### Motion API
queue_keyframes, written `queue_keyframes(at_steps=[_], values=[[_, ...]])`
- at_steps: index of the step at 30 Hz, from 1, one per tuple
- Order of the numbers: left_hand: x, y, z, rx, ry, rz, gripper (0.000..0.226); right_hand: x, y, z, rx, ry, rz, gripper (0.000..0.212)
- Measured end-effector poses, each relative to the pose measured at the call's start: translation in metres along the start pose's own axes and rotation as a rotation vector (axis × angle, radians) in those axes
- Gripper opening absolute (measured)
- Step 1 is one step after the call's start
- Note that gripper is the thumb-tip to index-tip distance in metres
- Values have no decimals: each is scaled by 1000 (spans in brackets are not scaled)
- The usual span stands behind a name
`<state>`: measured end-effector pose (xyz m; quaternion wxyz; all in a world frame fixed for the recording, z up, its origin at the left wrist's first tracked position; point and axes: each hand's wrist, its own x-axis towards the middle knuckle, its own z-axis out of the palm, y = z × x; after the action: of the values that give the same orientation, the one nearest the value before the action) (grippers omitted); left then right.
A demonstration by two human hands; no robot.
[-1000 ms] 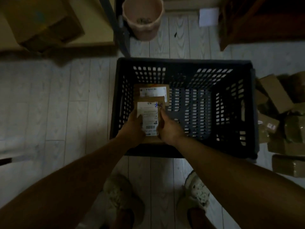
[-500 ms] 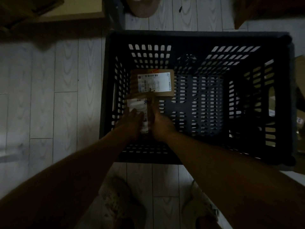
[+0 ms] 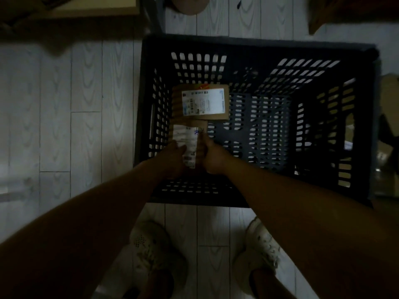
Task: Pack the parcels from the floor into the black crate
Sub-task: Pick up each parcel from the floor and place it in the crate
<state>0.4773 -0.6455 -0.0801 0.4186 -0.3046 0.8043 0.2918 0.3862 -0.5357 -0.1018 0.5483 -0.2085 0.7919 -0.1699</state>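
Observation:
The black crate (image 3: 364,117) stands on the floor in front of me, its slotted walls and bottom in view. A brown parcel with a white label (image 3: 203,102) lies on the crate bottom at the far left. Just in front of it is a second, narrower labelled parcel (image 3: 187,137), deep in the crate's near left corner. My left hand (image 3: 173,157) grips its left side and my right hand (image 3: 212,156) grips its right side. The near end of this parcel is hidden by my hands.
More brown parcels (image 3: 388,100) lie on the floor past the crate's right wall. A pinkish bucket (image 3: 187,5) and a dark table leg (image 3: 151,16) stand beyond the crate. My two light shoes (image 3: 151,249) are on the planks right before it.
Both hands have lowered the narrow parcel from the crate's rim height down into its near left corner, in front of the first parcel. My head has moved closer over the crate.

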Motion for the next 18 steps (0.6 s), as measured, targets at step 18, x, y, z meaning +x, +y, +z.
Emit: queue_keyframes(at_steps=[18], values=[[-432,116,-120,-123,351,28,74,-427,-98,-181,-360,189,-206,80]])
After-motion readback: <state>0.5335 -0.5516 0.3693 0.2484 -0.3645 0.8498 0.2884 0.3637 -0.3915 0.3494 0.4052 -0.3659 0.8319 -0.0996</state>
